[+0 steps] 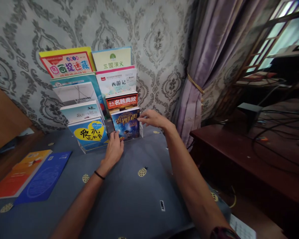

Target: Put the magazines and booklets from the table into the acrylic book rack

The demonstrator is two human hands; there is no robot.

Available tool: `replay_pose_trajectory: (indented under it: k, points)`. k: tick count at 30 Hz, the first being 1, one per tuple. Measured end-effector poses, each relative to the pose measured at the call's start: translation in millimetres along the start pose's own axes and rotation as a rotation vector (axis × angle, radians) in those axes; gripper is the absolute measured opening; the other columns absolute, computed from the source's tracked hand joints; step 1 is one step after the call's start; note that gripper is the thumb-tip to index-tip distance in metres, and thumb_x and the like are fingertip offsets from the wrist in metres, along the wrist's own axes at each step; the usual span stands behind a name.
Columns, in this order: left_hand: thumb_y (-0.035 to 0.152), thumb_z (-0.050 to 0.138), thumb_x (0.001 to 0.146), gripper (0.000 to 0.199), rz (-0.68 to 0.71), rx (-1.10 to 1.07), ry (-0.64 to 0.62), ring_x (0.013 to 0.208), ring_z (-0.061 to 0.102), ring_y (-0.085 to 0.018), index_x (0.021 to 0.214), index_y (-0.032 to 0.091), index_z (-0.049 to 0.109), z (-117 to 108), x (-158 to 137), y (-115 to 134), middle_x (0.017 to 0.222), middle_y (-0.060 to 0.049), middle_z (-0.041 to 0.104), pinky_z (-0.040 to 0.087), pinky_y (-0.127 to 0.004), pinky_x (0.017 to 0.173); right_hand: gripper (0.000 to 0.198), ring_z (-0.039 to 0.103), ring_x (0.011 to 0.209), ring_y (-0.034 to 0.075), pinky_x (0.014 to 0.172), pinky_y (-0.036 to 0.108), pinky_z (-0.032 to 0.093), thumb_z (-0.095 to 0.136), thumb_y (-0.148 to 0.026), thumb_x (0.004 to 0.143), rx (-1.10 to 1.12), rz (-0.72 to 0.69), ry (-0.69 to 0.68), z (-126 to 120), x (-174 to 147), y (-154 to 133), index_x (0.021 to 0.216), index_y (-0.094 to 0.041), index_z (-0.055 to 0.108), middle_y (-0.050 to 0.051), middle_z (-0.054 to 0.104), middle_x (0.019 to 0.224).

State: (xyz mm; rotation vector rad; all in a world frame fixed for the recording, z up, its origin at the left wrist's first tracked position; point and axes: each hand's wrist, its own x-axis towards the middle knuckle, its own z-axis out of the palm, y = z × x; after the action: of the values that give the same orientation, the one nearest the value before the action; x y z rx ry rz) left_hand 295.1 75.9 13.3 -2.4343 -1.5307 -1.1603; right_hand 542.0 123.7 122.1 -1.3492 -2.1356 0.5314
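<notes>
A thin black band (99, 175) sits just behind the left hand (114, 148); well right of that hand, something dark (223, 233) wraps the right forearm (189, 172).

Dark-blue book (126, 126): 查理九世; red-banded book (122, 101): 名胜典故; white book (117, 83): 西游记; cream book (112, 61): 三国演义.

The dark blue book (126, 126) looks smooth paper, the tablecloth (137, 199) matt, the curtain (211, 49) satiny cloth, the desk (226, 149) wood.

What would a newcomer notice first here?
Probably the colourful upright books rising in rows before grey patterned wallpaper. A blue book with a yellow heart stands at their front left. At their front right, a bare left hand and right hand touch a dark blue paperback.
</notes>
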Motion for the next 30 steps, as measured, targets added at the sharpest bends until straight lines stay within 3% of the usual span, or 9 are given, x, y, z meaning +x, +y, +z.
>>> replay_pose_trajectory:
  k: [17, 22, 30]
  points:
    - [0.014, 0.047, 0.091, 0.045, 0.031, -0.005, -0.043, 0.126, 0.057, -0.032, 0.136, 0.013, 0.044, 1, -2, -2, 0.137, -0.019, 0.049, 0.050, -0.050, 0.105, 0.024, 0.063, 0.062, 0.013, 0.055, 0.021, 0.049, 0.059, -0.029, 0.092, -0.097, 0.014, -0.003, -5, -5, -4, 0.094, -0.013, 0.077, 0.006, 0.072, 0.076]
    - [0.014, 0.047, 0.091, 0.046, 0.028, -0.037, -0.047, 0.129, 0.054, -0.031, 0.137, 0.016, 0.043, 2, -3, -2, 0.138, -0.018, 0.047, 0.048, -0.051, 0.107, 0.025, 0.063, 0.061, 0.013, 0.056, 0.022, 0.050, 0.058, -0.028, 0.094, -0.120, 0.024, -0.046, -8, -9, -12, 0.098, -0.011, 0.076, 0.008, 0.075, 0.085]
    - [0.013, 0.048, 0.090, 0.048, 0.025, -0.084, -0.041, 0.132, 0.051, -0.029, 0.138, 0.019, 0.043, 0, -4, -2, 0.137, -0.015, 0.046, 0.046, -0.050, 0.110, 0.026, 0.066, 0.062, 0.014, 0.054, 0.022, 0.051, 0.057, -0.029, 0.094, -0.059, 0.057, -0.101, -9, -11, -13, 0.086, -0.012, 0.075, 0.007, 0.072, 0.069]
